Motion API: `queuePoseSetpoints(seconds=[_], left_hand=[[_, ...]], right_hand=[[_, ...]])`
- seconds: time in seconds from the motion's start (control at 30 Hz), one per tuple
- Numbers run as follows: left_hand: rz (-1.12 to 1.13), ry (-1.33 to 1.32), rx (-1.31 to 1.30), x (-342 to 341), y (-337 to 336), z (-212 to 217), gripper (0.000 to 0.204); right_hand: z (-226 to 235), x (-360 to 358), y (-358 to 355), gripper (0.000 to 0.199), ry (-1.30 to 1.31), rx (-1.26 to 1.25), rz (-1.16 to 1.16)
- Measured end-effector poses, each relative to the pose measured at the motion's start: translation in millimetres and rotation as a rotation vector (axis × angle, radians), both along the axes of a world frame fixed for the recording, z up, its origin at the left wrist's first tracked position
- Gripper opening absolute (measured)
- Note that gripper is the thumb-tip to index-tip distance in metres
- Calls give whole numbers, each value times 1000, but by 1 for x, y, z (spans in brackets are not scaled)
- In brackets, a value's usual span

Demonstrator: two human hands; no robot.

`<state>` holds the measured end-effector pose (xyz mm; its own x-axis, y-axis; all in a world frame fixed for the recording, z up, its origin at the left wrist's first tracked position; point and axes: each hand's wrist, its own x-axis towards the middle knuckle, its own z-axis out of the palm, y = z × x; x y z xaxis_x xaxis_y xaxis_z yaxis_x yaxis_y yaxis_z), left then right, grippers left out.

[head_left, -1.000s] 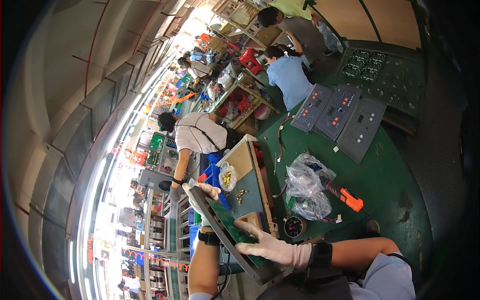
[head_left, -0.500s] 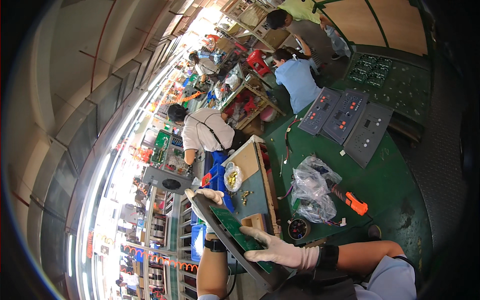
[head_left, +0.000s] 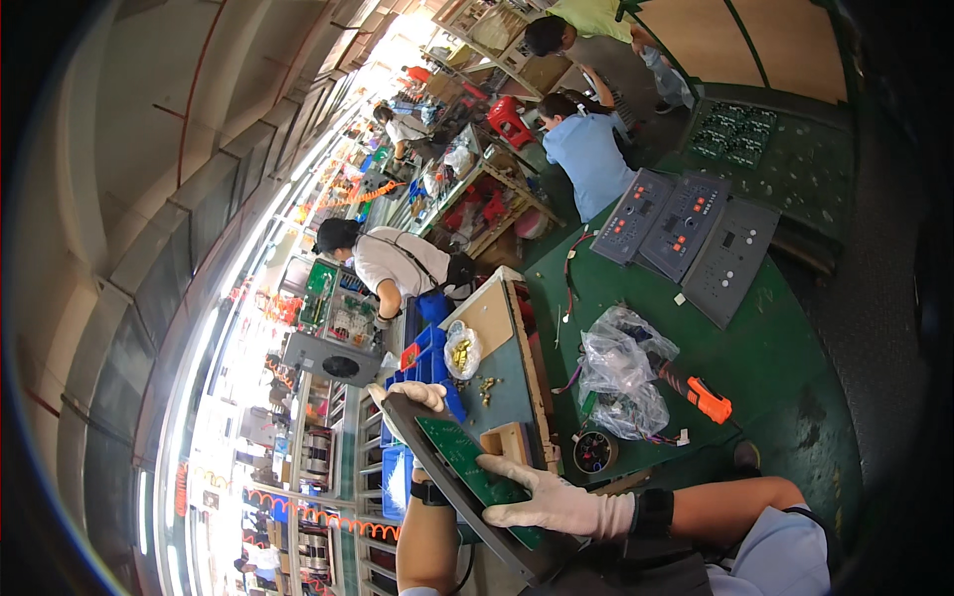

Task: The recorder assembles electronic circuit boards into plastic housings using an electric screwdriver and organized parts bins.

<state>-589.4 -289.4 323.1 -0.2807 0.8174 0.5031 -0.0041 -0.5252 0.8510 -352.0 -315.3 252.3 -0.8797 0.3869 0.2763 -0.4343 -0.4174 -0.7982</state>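
Observation:
A dark grey flat panel (head_left: pixel 475 526) is held tilted in front of me. Against its inner face lies a green circuit board (head_left: pixel 459 452). My left hand (head_left: pixel 417 395), in a white glove, grips the panel's upper end, its fingers curled over the edge and the palm mostly hidden behind. Also gloved, my right hand (head_left: pixel 556 502) holds the circuit board against the panel, thumb and fingers spaced apart on it. Some of the right fingertips cannot be made out.
On the green table (head_left: pixel 735 387) at right lie grey control panels (head_left: pixel 686 233), clear plastic bags (head_left: pixel 621 368), an orange-handled tool (head_left: pixel 708 401) and a round tub of small parts (head_left: pixel 593 452). Blue bins (head_left: pixel 429 360) and a bag of brass parts (head_left: pixel 462 351) stand ahead. Co-workers sit beyond.
My hands, the panel and the board keep nearly the same pose. The co-worker in the white shirt ahead has shifted, with head and arm in a different position.

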Motion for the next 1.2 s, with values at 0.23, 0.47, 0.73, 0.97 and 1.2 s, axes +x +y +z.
queuePoseSetpoints(seconds=[0.23, 0.47, 0.73, 0.97, 1.2], left_hand=[[-10, -288, 114, -12, -19, -50, 69], [218, -531, 38, -17, -40, -115, 69], [-15, -922, -274, 40, -71, -101, 72], [106, -951, -309, 42, -119, -100, 71], [277, -711, -455, 54, -141, -101, 41]], right_hand=[[-15, -5, 10, 104, -286, 293, -79], [-40, -5, 6, 101, -455, 400, -129], [-22, -7, -5, 96, -716, 1010, -397], [-35, -15, -19, 94, -849, 1257, -411], [-27, -26, -27, 95, -893, 1406, -402]])
